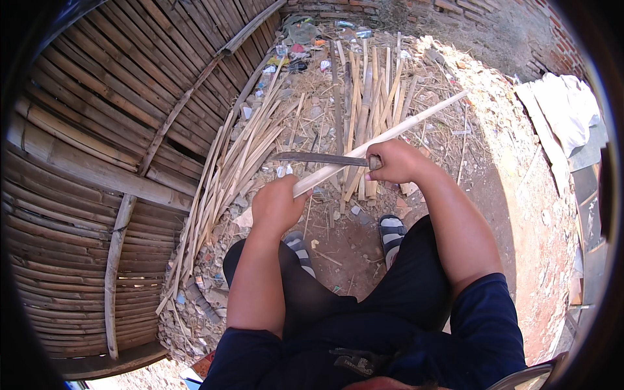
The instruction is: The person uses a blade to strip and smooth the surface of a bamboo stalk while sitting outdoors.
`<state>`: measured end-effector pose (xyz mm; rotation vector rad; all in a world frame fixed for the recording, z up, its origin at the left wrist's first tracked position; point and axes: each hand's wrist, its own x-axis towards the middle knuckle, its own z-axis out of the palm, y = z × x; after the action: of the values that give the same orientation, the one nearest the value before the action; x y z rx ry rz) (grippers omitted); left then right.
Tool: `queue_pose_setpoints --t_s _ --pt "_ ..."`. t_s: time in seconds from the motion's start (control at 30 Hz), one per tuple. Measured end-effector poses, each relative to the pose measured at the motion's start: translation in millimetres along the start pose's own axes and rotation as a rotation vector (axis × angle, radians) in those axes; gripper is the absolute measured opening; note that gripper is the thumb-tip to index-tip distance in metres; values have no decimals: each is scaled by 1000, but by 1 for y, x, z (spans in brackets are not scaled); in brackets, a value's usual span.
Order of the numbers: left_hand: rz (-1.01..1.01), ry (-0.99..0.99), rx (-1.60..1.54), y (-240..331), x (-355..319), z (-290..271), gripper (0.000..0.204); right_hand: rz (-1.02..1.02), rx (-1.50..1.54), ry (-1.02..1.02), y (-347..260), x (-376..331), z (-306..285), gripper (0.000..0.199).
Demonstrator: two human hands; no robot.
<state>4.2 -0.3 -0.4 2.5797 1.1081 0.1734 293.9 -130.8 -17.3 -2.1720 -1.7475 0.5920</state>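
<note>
My left hand point(274, 203) is closed around the near end of a long pale bamboo strip point(416, 119), which slants up and away to the right. In my right hand point(398, 162) is the handle of a machete point(318, 158), fingers wrapped round it. Its dark blade points left and lies across the strip, just beyond my left fist. Whether the edge bites into the bamboo I cannot tell. Beneath and beyond the strip lies a pile of split bamboo pieces point(367, 97) on the ground.
Thin bamboo slats point(221, 169) lean in a heap along the woven bamboo wall point(123, 91) at left. Rubble and litter cover the ground ahead, up to a brick wall point(448, 26). At right a white sack point(564, 110) rests by boards. My sandalled feet point(392, 237) stand close below.
</note>
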Motion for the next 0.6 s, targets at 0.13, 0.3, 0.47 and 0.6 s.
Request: queue_pose_setpoints --t_s 0.13,0.3,0.47,0.6 --pt "6 -7 9 -3 0 1 37 1 -14 -18 -5 0 -2 52" --pt "-14 -49 12 0 0 -2 36 1 -44 -19 -4 0 0 53" --pt "-25 -61 14 -1 1 -2 36 0 -57 -31 -8 0 -2 53" --pt "-40 -66 12 1 0 -3 36 -8 -23 -22 -9 -3 -9 50"
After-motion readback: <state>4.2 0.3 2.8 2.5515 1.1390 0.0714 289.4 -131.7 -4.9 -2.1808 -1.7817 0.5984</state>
